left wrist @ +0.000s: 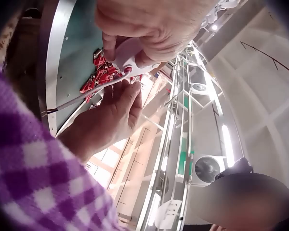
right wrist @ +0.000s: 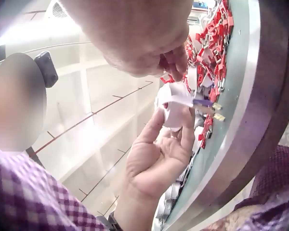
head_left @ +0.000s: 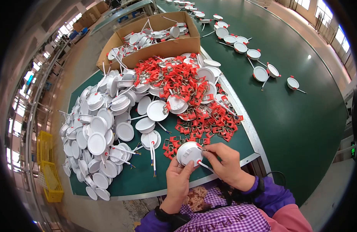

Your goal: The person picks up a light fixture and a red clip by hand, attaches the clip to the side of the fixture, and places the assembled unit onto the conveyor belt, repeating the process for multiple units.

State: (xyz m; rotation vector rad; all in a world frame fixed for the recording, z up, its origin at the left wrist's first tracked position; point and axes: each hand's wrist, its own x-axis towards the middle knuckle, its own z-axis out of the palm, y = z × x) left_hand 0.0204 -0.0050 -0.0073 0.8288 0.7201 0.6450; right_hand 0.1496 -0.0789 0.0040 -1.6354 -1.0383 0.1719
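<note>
Near the table's front edge, my left hand (head_left: pixel 177 185) grips a round white downlight (head_left: pixel 187 154) with its thumb on the back face. A white cable (head_left: pixel 206 166) leaves the downlight through a red grommet, its bare-ended wires showing in the right wrist view. My right hand (head_left: pixel 229 165) pinches a small red spring clip (head_left: pixel 200 147) at the downlight's far right edge. The right fingers partly hide the clip. In the right wrist view, the left hand (right wrist: pixel 159 166) supports the downlight (right wrist: pixel 175 113) from below, the right hand (right wrist: pixel 135 38) above it.
Beyond the hands lies a heap of red clips (head_left: pixel 178 81) with metal springs. White downlights (head_left: pixel 97 143) pile up at the left, and a cardboard box (head_left: pixel 159 48) of them stands behind. More downlights (head_left: pixel 260 73) line the green belt (head_left: pixel 286 127) past a metal rail (head_left: pixel 240 104).
</note>
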